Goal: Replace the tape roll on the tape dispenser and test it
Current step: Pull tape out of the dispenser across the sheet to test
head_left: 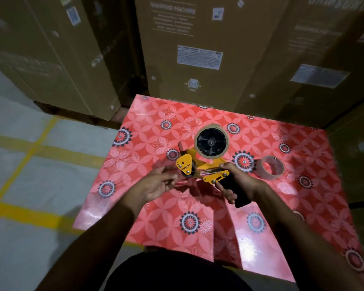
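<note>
A yellow tape dispenser [200,164] with a black handle is held above the red flowered table [282,206]. A thin brown tape roll [211,158] sits on its black hub. My right hand [237,183] grips the black handle, thumb up on the yellow frame. My left hand [162,183] is at the roller end, palm up, with its fingers loosely curled next to the black roller; whether they pinch a tape end I cannot tell. A second, clear tape roll [269,168] lies on the table to the right of the dispenser.
Tall cardboard appliance boxes [198,49] stand close behind the table and along its right side. On the left is grey floor [19,164] with yellow lines. The table's near edge is by my body.
</note>
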`<state>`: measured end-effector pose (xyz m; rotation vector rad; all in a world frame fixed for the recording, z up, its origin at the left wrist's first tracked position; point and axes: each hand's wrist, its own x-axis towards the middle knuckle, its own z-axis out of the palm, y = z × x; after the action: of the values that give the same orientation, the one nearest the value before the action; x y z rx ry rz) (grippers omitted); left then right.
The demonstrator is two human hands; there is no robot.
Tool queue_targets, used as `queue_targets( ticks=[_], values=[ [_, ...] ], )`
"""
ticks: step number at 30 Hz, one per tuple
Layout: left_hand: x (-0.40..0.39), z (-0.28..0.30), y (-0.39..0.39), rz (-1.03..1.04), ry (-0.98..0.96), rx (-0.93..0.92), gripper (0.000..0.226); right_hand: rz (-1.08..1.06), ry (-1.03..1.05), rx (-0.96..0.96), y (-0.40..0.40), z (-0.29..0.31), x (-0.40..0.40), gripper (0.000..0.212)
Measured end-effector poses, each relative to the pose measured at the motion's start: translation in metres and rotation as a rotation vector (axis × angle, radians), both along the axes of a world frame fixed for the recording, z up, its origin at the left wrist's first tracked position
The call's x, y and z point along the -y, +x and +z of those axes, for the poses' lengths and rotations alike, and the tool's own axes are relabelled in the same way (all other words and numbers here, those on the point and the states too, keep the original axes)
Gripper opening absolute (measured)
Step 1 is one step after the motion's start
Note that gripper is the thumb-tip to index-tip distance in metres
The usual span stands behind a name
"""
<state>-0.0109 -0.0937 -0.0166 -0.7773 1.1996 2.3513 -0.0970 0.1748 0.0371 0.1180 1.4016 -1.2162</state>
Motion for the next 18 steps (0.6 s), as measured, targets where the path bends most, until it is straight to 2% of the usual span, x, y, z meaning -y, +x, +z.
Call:
queue_targets(
  ticks=[8, 10, 15, 18],
  values=[
    [0.065, 0.006, 0.007, 0.035, 0.082, -0.079, 0.052, 0.023, -0.069, 0.0, -0.012, -0.014, 0.042, 0.061],
    [0.068, 0.007, 0.007, 0.043, 0.063, -0.095, 0.044, 0.034, -0.084, -0.01, -0.01, -0.014, 0.047, 0.06],
    [0.061, 0.003, 0.001, 0.072, 0.078, -0.066, 0.002, 0.01, -0.115, -0.022, -0.008, -0.015, 0.045, 0.059],
    [0.056, 0.002, -0.004, -0.016, -0.032, -0.043, 0.023, -0.01, -0.117, -0.03, -0.01, -0.018, 0.038, 0.058]
  ],
)
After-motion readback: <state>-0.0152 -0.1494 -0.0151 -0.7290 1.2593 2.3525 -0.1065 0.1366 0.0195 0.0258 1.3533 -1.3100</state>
